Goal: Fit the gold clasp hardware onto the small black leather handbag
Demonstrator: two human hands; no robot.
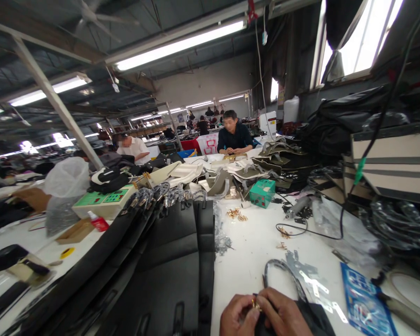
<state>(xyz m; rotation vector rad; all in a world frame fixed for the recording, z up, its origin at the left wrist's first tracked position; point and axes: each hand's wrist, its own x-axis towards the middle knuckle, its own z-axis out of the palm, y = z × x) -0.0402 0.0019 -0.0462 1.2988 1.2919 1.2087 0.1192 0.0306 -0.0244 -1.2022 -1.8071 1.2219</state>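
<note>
At the bottom of the head view, my left hand (pixel 238 315) and my right hand (pixel 284 311) meet fingertip to fingertip. Both are closed in a pinch around a small gold-coloured metal fitting (pixel 255 304), whose exact kind is too small to make out. Under and beside my right hand lies a black bag panel (pixel 317 318), partly hidden. A plastic-wrapped loop handle (pixel 283 267) rises just beyond my fingers. Flat silver metal strips (pixel 315 282) lie scattered to the right of the handle.
Stacked black bag panels (pixel 171 261) cover the table's left. Ahead are a green control box (pixel 262 193), gold-coloured small parts (pixel 236 214) and a black cable (pixel 322 237). A blue printed packet (pixel 367 298) and tape roll (pixel 415 291) lie right. A co-worker (pixel 235 135) sits opposite.
</note>
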